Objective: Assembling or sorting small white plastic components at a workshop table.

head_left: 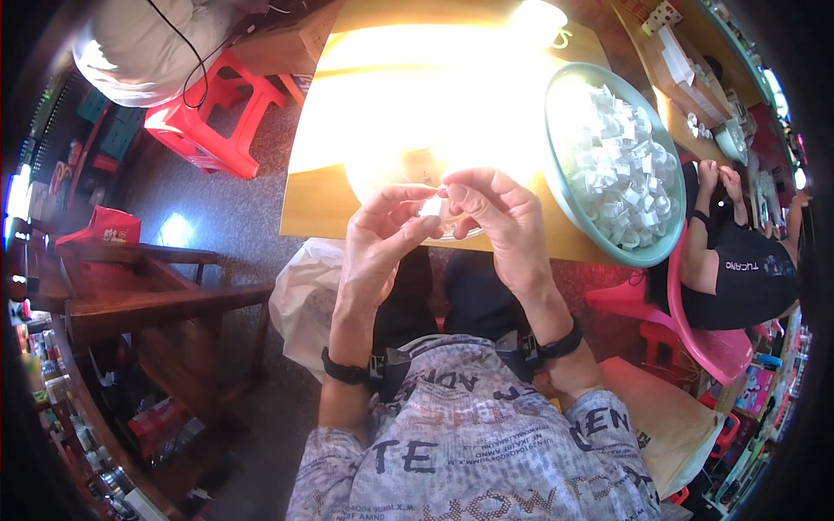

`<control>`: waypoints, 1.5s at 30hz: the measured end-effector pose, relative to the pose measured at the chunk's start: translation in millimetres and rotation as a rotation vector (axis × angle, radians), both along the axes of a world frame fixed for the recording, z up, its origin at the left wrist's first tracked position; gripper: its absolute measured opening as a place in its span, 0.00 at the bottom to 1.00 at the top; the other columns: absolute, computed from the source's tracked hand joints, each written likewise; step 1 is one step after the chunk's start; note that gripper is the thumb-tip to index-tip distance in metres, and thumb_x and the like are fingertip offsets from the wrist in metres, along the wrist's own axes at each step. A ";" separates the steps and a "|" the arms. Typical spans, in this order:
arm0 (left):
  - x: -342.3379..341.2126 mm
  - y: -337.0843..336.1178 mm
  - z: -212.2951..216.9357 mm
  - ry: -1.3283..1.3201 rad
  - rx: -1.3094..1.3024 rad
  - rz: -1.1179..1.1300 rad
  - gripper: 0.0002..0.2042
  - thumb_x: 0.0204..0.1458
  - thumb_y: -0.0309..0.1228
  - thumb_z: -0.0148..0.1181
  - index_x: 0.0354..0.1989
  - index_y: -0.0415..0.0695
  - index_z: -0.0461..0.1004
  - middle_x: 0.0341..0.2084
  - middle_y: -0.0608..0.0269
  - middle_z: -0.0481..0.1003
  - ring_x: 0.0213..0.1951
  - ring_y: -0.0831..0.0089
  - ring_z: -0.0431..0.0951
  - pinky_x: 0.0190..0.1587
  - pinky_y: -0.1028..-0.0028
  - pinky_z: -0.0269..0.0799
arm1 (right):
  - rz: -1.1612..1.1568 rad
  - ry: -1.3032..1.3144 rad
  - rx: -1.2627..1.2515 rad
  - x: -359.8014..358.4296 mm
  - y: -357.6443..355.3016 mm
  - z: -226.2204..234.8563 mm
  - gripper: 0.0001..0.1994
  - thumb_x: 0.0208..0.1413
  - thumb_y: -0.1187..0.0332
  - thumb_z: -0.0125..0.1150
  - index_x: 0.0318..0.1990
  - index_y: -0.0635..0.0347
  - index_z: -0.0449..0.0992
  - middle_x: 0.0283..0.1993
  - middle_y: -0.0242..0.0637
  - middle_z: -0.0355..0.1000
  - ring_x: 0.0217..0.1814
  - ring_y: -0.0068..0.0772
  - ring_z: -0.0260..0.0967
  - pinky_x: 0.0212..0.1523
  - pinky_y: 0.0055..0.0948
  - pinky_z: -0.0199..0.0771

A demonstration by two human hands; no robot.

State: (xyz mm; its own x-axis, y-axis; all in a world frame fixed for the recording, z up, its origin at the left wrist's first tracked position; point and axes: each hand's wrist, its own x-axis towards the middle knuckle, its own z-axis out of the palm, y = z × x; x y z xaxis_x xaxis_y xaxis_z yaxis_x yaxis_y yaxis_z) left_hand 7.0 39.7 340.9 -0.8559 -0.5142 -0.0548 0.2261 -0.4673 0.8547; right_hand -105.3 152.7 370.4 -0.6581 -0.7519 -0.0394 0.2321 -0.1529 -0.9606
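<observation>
My left hand (pixel 387 230) pinches a small white plastic piece (pixel 432 206) between thumb and fingers, just above the near edge of the wooden table (pixel 326 204). The fingers of my right hand (pixel 502 213) are pressed together at the piece's upper end, on a tiny reddish bit too small to name. Under both hands lies a round, clear-rimmed dish (pixel 465 227), mostly hidden by them and washed out by glare. A pale green basin (pixel 638 253) heaped with similar small white pieces (pixel 627 165) stands to the right on the table.
A white mug (pixel 540 24) stands at the table's far edge in bright sunlight. On the left are a red plastic stool (pixel 213 122) and a dark wooden bench (pixel 165 300). At right, another person (pixel 738 269) sits by a pink basin (pixel 708 343). A white bag (pixel 308 295) hangs below the table.
</observation>
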 end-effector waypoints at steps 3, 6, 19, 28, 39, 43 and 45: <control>3.6 0.9 -3.3 0.010 0.042 0.004 0.15 0.48 0.20 0.62 0.45 0.36 0.70 0.37 0.60 0.74 0.36 0.75 0.75 0.41 0.77 0.72 | -0.002 -0.033 -0.016 3.7 -2.2 0.0 0.09 0.56 0.68 0.60 0.40 0.64 0.76 0.28 0.30 0.72 0.27 0.15 0.68 0.30 0.15 0.71; 6.0 2.7 -1.8 0.007 0.028 0.012 0.15 0.48 0.20 0.62 0.45 0.37 0.70 0.38 0.59 0.74 0.38 0.76 0.74 0.41 0.77 0.72 | 0.015 -0.008 -0.005 4.9 -1.4 -1.3 0.09 0.56 0.67 0.60 0.40 0.63 0.76 0.29 0.30 0.73 0.27 0.15 0.68 0.30 0.15 0.71; 3.1 -0.4 -2.8 0.014 -0.037 0.064 0.05 0.53 0.25 0.59 0.37 0.38 0.74 0.35 0.62 0.75 0.33 0.78 0.74 0.35 0.78 0.72 | 0.013 0.089 0.069 6.4 -5.0 -4.4 0.08 0.56 0.67 0.61 0.39 0.62 0.76 0.33 0.29 0.73 0.29 0.13 0.68 0.28 0.14 0.71; -2.1 -5.7 -10.4 0.044 -0.003 0.025 0.05 0.52 0.22 0.60 0.37 0.37 0.75 0.35 0.61 0.75 0.33 0.79 0.73 0.35 0.79 0.71 | 0.021 0.353 0.127 -2.8 -2.7 -4.0 0.06 0.54 0.70 0.62 0.35 0.64 0.77 0.35 0.32 0.74 0.32 0.18 0.71 0.29 0.16 0.73; -5.9 -3.3 -5.1 0.023 -0.137 0.033 0.19 0.48 0.19 0.62 0.50 0.37 0.68 0.47 0.58 0.72 0.42 0.79 0.73 0.45 0.79 0.70 | -0.127 0.581 0.028 1.9 -2.7 -2.6 0.04 0.54 0.75 0.61 0.35 0.64 0.75 0.37 0.38 0.75 0.36 0.23 0.74 0.33 0.22 0.77; -8.3 -0.7 -7.6 0.032 -0.209 0.052 0.21 0.48 0.19 0.62 0.52 0.38 0.66 0.49 0.54 0.72 0.45 0.75 0.74 0.47 0.76 0.71 | -0.076 0.712 0.071 2.0 -3.2 -7.5 0.03 0.53 0.75 0.61 0.35 0.64 0.75 0.38 0.39 0.75 0.37 0.24 0.74 0.33 0.22 0.77; -10.0 1.2 -6.0 0.093 -0.052 0.055 0.22 0.48 0.19 0.62 0.53 0.39 0.64 0.49 0.51 0.71 0.49 0.70 0.73 0.51 0.72 0.71 | -0.089 0.532 0.048 2.7 -1.9 -12.6 0.04 0.53 0.75 0.61 0.36 0.64 0.75 0.38 0.39 0.76 0.37 0.24 0.74 0.33 0.21 0.77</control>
